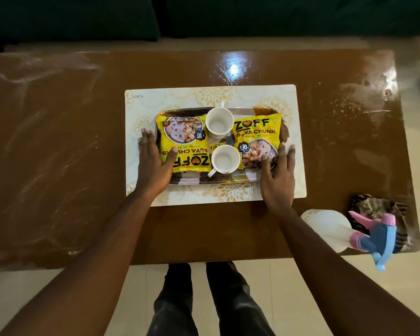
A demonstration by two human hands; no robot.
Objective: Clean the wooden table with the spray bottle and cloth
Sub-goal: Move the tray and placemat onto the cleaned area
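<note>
The glossy brown wooden table (58, 146) shows pale streaks at its left and right ends. A white spray bottle (330, 229) with a pink and blue trigger lies on its side at the near right corner. Beside it sits a crumpled striped cloth (376, 209). My left hand (153, 163) rests flat at the left end of a patterned tray (228, 177), thumb on a yellow packet. My right hand (278, 175) lies with straight fingers along the tray's right end, thumb also on a packet. Neither hand touches the bottle or the cloth.
The tray sits on a white floral placemat (180, 98) at the table's middle. It carries two white cups (219, 122) (225, 158) and two yellow snack packets (182, 139) (257, 139). A dark sofa stands behind the table. My legs are at the near edge.
</note>
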